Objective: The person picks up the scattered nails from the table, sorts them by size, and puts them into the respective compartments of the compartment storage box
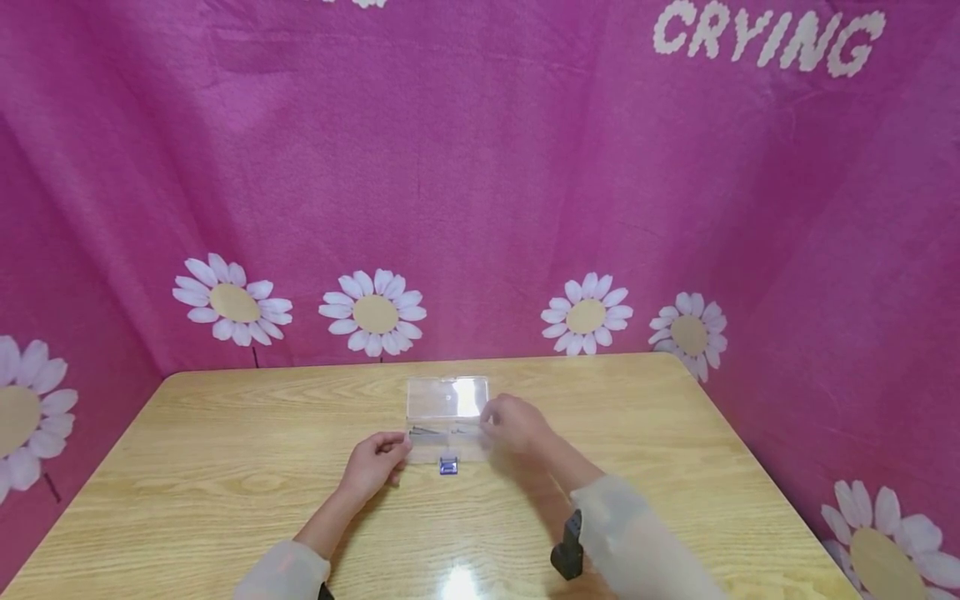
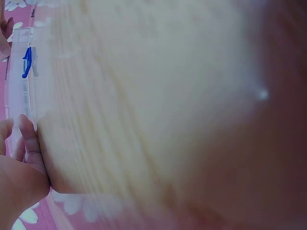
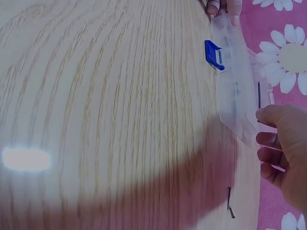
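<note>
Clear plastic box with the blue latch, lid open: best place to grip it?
Probably the short ends of the base. The clear box lies long side toward the person, lid raised at the back and blue latch at the front. The left hand and right hand are already at those ends.

Left-wrist view blurred (table point(image 2: 144, 96) mostly); box contents indistinct.

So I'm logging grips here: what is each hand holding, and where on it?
The left hand holds the clear plastic box at its left end; the right hand is at its right end, grip unclear.
</note>
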The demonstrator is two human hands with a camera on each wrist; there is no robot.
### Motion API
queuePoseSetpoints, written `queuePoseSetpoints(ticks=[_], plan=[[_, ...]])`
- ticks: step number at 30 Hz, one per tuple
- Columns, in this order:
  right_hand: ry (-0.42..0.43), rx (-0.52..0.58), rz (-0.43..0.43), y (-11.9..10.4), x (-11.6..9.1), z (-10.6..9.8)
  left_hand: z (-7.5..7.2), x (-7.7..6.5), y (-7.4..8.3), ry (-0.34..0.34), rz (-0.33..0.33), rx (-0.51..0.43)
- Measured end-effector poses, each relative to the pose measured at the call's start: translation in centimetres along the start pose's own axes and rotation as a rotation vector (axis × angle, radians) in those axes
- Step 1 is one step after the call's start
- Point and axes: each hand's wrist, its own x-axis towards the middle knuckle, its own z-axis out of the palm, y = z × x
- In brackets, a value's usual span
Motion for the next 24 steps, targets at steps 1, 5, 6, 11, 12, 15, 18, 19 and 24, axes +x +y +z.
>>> queuePoseSetpoints(ticks=[1, 5, 6, 11, 12, 15, 18, 19, 24], plan=[[-0.001, 0.007, 0.007, 0.0, 0.0, 0.1, 0.0, 0.0, 0.0, 0.000, 0.001, 0.000], [-0.003, 0.033, 0.030, -0.1, 0.3, 0.3, 0.0, 0.0, 0.0, 0.005, 0.004, -0.002], [-0.002, 0.035, 0.035, -0.1, 0.3, 0.4, 0.0, 0.0, 0.0, 0.005, 0.004, -0.002], [0.007, 0.054, 0.046, 0.0, 0.6, 0.8, 0.0, 0.1, 0.0, 0.008, 0.005, -0.008], [0.007, 0.061, 0.044, 0.1, 0.6, 0.9, 0.0, 0.1, 0.0, 0.009, 0.005, -0.010], [0.009, 0.069, 0.027, 0.2, 0.7, 1.0, 0.0, 0.1, 0.1, 0.009, 0.014, -0.011], [0.014, 0.072, 0.015, 0.2, 0.8, 1.1, -0.1, 0.0, 0.1, 0.005, 0.016, -0.009], [0.017, 0.068, 0.011, 0.3, 0.8, 1.1, 0.0, 0.0, 0.1, 0.002, 0.016, -0.006], [0.021, 0.070, 0.029, 0.4, 0.8, 1.3, 0.0, -0.1, 0.2, -0.005, 0.005, 0.002]])
